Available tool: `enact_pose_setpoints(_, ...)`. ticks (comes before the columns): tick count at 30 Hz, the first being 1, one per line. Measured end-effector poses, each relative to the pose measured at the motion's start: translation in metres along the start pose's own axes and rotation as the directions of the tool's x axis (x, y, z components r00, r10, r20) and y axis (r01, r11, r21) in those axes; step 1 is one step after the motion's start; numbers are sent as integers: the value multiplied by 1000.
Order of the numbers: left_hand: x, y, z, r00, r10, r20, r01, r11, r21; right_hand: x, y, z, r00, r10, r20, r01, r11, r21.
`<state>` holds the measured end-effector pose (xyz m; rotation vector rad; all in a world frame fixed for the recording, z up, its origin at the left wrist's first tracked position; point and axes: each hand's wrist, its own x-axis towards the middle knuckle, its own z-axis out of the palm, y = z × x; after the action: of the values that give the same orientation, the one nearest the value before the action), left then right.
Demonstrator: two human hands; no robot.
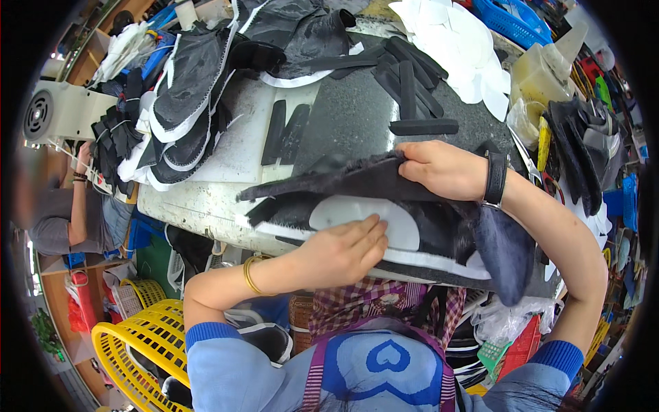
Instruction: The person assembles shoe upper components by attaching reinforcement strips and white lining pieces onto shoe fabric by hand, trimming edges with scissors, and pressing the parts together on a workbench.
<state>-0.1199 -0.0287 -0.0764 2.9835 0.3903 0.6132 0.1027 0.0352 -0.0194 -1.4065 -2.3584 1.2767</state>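
A black fuzzy-lined shoe upper [439, 230] with a white edge strip lies on the near edge of the table. My right hand [443, 172] pinches its raised far flap between thumb and fingers, holding it folded up. A white rounded stiffener piece [401, 223] lies on the dark material beneath that flap. My left hand [343, 250] rests on this white piece with its fingers stretched out flat. A dark grey-blue part of the upper [504, 254] hangs over the table edge below my right wrist.
Several black strips [412, 75] lie beyond my hands. Stacked black uppers [192, 89] stand far left, white cut pieces [460, 48] far right. Scissors [525, 154] lie near a yellow-handled cutter [544, 144]. Yellow baskets [141, 336] stand lower left; another person [65, 220] is at the left.
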Motion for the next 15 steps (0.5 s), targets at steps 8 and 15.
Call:
enact_pose_setpoints(8, -2, 9, -14, 995, 48, -90, -76, 938, -338, -20, -25, 18, 1000, -10, 22, 13, 991, -134)
enact_pose_setpoints(15, 8, -63, -51, 859, -112, 500, 351, 840, -415, -23, -29, 20, 991, 50, 124, -32, 989, -143)
